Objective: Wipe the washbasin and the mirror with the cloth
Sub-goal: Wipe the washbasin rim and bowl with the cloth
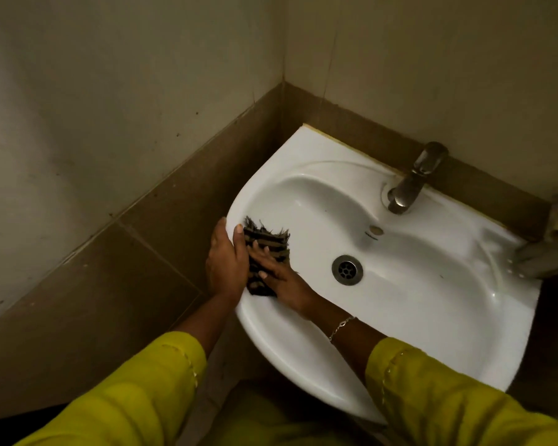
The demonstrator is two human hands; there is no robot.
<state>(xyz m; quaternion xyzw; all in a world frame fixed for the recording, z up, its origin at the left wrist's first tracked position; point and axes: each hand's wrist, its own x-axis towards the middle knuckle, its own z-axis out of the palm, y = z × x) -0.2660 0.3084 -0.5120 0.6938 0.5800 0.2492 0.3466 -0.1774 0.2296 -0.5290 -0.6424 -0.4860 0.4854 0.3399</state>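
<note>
A white washbasin (432, 284) is fixed in the corner of the tiled walls. A dark striped cloth (268, 244) with frayed edges lies on the basin's left inner slope. My right hand (279, 276) presses flat on the cloth, fingers spread. My left hand (224, 257) grips the basin's left rim, its thumb touching the cloth's edge. No mirror is in view.
A metal tap (413, 178) stands at the back of the basin, with the overflow hole and the drain (347, 269) below it. A metal object (548, 255) rests at the basin's right edge. Brown tiled walls close in on the left and behind.
</note>
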